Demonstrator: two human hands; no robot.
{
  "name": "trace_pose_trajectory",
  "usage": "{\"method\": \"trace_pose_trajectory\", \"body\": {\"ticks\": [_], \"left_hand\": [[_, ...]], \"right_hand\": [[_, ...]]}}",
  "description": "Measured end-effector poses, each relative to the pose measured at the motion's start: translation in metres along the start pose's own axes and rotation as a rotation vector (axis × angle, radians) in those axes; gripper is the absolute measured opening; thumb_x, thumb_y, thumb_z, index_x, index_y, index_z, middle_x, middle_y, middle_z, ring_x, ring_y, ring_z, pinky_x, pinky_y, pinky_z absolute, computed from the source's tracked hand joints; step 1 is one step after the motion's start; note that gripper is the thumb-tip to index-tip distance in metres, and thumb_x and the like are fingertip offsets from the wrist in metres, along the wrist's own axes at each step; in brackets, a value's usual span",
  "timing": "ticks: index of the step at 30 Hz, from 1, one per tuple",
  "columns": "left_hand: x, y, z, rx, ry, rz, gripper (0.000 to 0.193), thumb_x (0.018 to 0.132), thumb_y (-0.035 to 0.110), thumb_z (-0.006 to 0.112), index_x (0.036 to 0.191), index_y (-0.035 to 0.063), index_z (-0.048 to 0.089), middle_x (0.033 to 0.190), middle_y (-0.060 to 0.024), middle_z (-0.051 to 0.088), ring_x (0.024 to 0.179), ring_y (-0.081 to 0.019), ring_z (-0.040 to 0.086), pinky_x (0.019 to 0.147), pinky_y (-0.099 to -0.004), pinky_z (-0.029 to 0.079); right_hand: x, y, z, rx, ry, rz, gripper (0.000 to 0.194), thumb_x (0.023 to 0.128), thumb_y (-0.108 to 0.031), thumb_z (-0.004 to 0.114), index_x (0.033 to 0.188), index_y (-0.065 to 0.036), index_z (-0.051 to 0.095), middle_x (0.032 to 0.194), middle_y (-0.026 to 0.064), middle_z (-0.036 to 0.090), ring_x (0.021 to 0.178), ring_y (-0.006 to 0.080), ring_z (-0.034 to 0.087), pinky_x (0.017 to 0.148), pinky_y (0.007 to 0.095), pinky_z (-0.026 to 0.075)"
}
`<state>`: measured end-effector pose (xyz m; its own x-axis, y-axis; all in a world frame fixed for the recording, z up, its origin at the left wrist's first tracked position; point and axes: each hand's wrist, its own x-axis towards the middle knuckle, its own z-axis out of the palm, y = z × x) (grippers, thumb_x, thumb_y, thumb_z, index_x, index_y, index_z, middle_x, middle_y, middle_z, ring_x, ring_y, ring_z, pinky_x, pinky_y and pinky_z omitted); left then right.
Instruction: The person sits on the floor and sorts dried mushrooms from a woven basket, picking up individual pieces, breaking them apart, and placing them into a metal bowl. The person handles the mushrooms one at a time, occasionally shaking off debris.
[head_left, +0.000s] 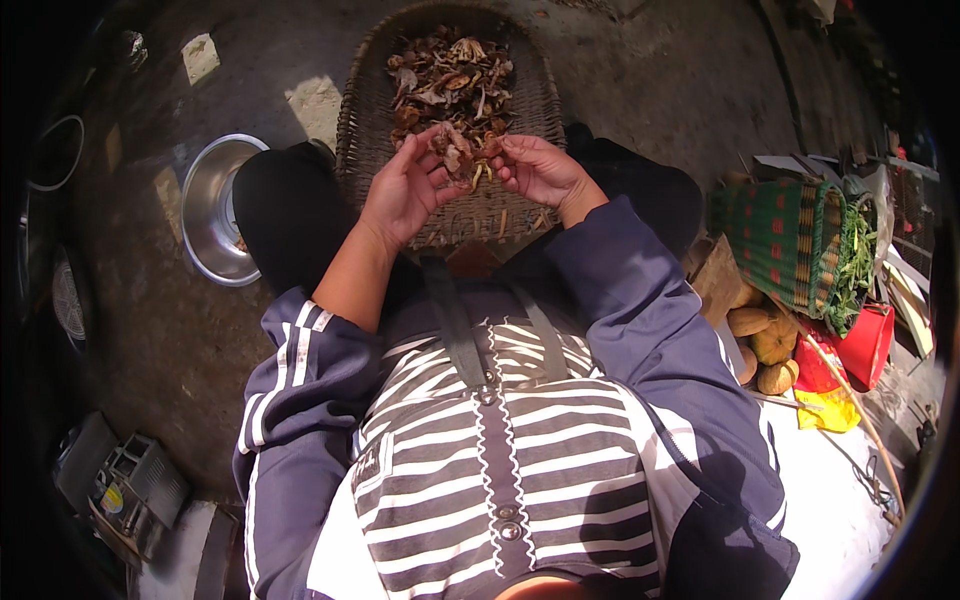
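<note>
Between my knees lies a shallow woven wicker basket (360, 142), its far half covered by a heap of brown wild mushrooms (454, 82), some with pale or yellowish stems. Above its near part, my left hand (409, 176) holds a reddish-brown mushroom (454, 150) between thumb and fingers. My right hand (544, 169) pinches a small brown piece (492, 144) close beside it; whether the two pieces are still joined cannot be told. Just below the hands, a yellowish mushroom (480, 172) shows.
A steel basin (199, 210) stands on the floor by my left knee. At right are a green woven basket (780, 240) with leafy greens (855, 255), several pumpkins (772, 341) and a red container (866, 345). A metal box (150, 480) sits at lower left.
</note>
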<state>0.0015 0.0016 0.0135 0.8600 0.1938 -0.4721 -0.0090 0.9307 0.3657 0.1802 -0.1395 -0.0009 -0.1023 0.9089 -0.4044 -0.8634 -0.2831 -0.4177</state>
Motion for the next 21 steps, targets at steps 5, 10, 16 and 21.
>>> {"method": "trace_pose_trajectory", "body": {"ticks": [5,10,16,21], "left_hand": [[-0.013,0.002,0.005,-0.058,-0.24,0.045,0.052,0.095,0.043,0.025,0.134,0.0087,0.03,0.126,-0.015,0.046,0.105,-0.0301,0.055,0.08,-0.0412,0.052],[-0.016,0.002,0.004,-0.026,-0.227,0.038,0.052,0.095,0.043,0.024,0.136,0.0093,0.028,0.128,-0.0154,0.044,0.106,-0.031,0.054,0.082,-0.0423,0.051],[-0.014,0.002,0.002,0.184,-0.015,0.005,0.049,0.096,0.041,0.026,0.132,0.01,0.035,0.124,-0.0118,0.048,0.106,-0.0275,0.054,0.083,-0.0417,0.049],[-0.007,-0.005,-0.011,0.284,0.128,-0.024,0.038,0.096,0.032,0.035,0.128,0.012,0.042,0.116,-0.0059,0.052,0.097,-0.0181,0.055,0.081,-0.0392,0.05]], "right_hand": [[0.005,0.018,-0.007,0.0,0.106,0.057,0.02,0.093,-0.018,0.047,0.105,-0.004,0.055,0.087,0.0053,0.062,0.072,0.0117,0.059,0.061,0.0238,0.049],[0.011,0.025,0.003,-0.114,0.268,0.138,0.022,0.091,-0.023,0.05,0.107,-0.009,0.055,0.091,0.0052,0.062,0.074,0.0131,0.06,0.06,0.026,0.05],[0.02,0.028,0.01,-0.825,0.669,-0.358,0.022,0.084,-0.016,0.061,0.103,-0.004,0.059,0.092,0.0033,0.062,0.074,0.0124,0.059,0.062,0.0251,0.049],[0.015,0.03,0.058,-1.302,0.488,-0.623,0.029,0.074,-0.015,0.069,0.102,-0.01,0.061,0.09,0.0025,0.058,0.073,0.015,0.059,0.064,0.0273,0.049]]}}
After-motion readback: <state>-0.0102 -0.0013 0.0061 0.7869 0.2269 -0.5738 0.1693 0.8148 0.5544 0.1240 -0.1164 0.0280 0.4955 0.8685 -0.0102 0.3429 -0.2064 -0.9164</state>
